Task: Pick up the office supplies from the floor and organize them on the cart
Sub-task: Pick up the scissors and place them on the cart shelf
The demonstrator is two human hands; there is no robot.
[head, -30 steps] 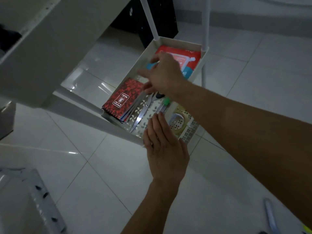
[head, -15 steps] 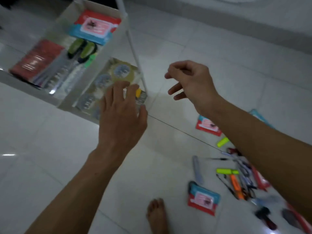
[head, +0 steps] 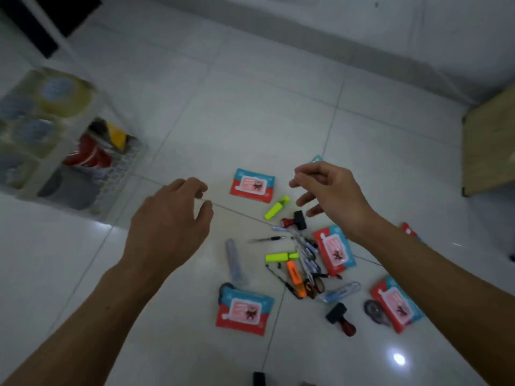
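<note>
Both hands hover empty above the white tile floor (head: 278, 112). The left hand (head: 170, 221), at centre frame, has its fingers loosely curled, pinching nothing. The right hand (head: 331, 196), right of centre, is relaxed and half spread, also holding nothing. The supplies lie scattered on the floor at lower right: red-and-blue packets (head: 252, 185), yellow highlighters (head: 276, 208), an orange marker (head: 296, 278), pens (head: 269, 239), scissors (head: 313, 285) and a stamp (head: 340, 319). The cart (head: 122, 168) sits blurred at the left edge, with tape rolls (head: 60, 91) and red items (head: 87, 154) in its trays.
</note>
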